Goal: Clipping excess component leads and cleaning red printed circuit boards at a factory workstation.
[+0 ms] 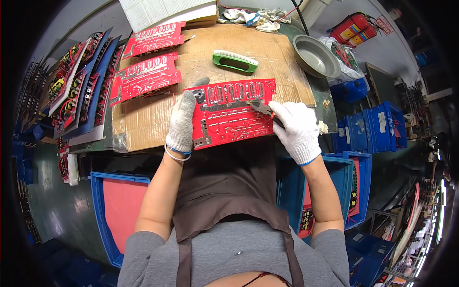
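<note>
Your grey shirt (234, 237) and brown apron (222, 203) sit nearest. At left, two red boards (148, 77) rest on cardboard (205, 55). Your gloved left hand (182, 122) pinches a third board (232, 125) by its left edge, over the cardboard's front edge. Pliers (260, 107) reach across its right half, clasped in your gloved right hand (299, 129). Bowl (314, 55): farther right.

The circuit board (232, 118) at the centre is red, banded silvery-grey under a row of ovals. The left hand (182, 123) is gloved in dingy grey, the right hand (297, 128) in white edged with blue. Upper middle, the brush (234, 59) is green and white.
</note>
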Demonstrator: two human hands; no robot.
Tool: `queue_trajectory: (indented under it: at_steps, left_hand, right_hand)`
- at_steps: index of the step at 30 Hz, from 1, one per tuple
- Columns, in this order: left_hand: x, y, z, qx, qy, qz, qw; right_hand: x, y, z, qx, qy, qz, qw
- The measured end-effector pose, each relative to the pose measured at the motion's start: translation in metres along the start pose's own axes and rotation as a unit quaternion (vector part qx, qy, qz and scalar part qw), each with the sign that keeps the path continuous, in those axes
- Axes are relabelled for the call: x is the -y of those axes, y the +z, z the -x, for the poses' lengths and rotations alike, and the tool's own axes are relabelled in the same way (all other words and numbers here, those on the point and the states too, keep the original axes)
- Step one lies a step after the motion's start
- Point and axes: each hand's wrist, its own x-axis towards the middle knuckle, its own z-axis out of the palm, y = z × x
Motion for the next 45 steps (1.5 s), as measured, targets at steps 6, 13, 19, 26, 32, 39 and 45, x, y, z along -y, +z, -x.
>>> queue_trajectory:
  at_steps: [6,13,19,26,32,39,45]
  left_hand:
    - [0.004,0.004,-0.002,0.037,-0.031,0.025,0.999]
    - [0.001,-0.008,-0.002,0.028,-0.033,0.038,0.998]
    - [0.001,-0.001,0.002,0.041,-0.034,0.029,0.998]
    - [0.005,-0.002,-0.001,0.041,-0.028,0.021,0.999]
    - [0.003,-0.01,-0.001,0.043,-0.02,0.018,0.999]
    - [0.005,0.0,-0.001,0.016,-0.025,0.045,0.999]
    - [0.003,-0.004,0.002,0.032,-0.039,0.066,0.997]
  right_hand:
    - [-0.014,-0.011,0.033,-0.12,0.092,-0.059,0.987]
    - [-0.06,-0.027,0.145,-0.095,0.325,-0.052,0.939]
    - [-0.078,-0.024,0.156,0.003,0.351,0.102,0.931]
    - [-0.081,-0.007,0.145,0.087,0.378,0.205,0.899]
    - [-0.087,-0.015,0.129,0.145,0.438,0.192,0.866]
    - [-0.082,-0.025,0.142,-0.043,0.401,-0.051,0.914]
    - [-0.022,-0.022,0.053,-0.055,0.165,-0.065,0.983]
